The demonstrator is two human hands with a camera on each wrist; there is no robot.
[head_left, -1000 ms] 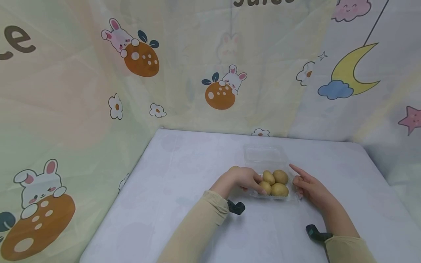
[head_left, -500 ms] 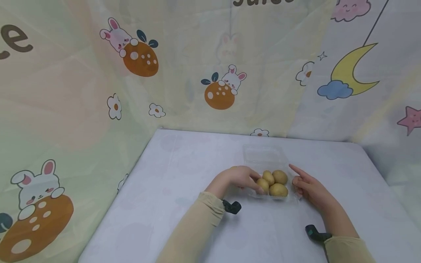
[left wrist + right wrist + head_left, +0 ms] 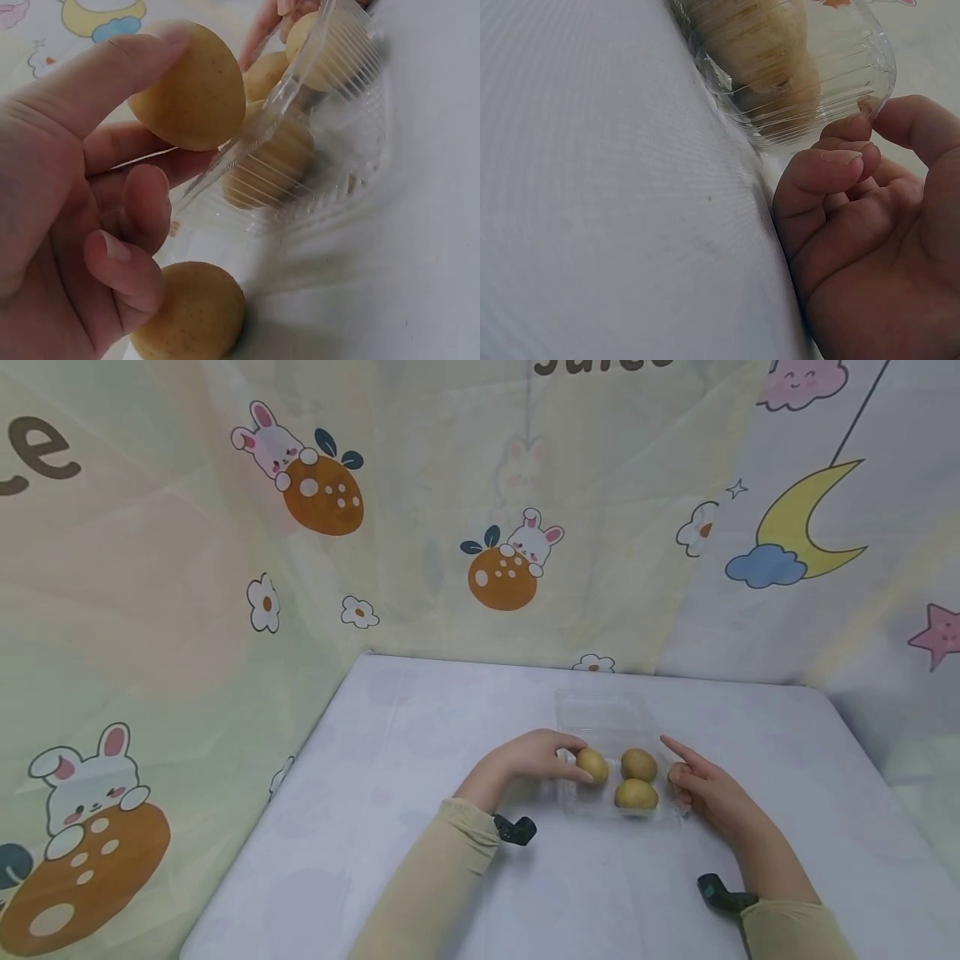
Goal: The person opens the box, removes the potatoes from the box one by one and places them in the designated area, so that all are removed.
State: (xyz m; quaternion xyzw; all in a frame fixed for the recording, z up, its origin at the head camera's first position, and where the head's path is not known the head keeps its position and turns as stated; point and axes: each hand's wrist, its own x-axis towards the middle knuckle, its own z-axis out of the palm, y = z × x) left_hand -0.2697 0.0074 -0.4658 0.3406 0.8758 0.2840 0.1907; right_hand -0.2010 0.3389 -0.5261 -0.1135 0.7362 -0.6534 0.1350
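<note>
Thumb and fingers of my left hand [image 3: 536, 757] pinch a yellow-brown potato [image 3: 191, 86], raised at the left side of a clear plastic clamshell box [image 3: 600, 811]. More potatoes lie in the box, among them a rounder one [image 3: 638, 765] and one at the front [image 3: 636, 794]. Through the ribbed wall the left wrist view shows a further potato [image 3: 270, 165]. Another potato [image 3: 199, 311] sits on the table outside the box, beside my curled lower fingers; in the head view my hand hides it. My right hand [image 3: 705, 789] holds the box's right edge with its fingers, the index stretched along it.
The box's transparent lid [image 3: 603, 710] lies folded back behind it. A white patterned cloth [image 3: 375, 802] covers the table. Behind and to the left hangs a printed curtain [image 3: 420, 485] of rabbits and oranges. A dark wrist camera [image 3: 516, 830] sticks out from my left cuff.
My left hand has risen and drawn slightly left with a potato, leaving a gap in the box's left half. My right hand stays where it was.
</note>
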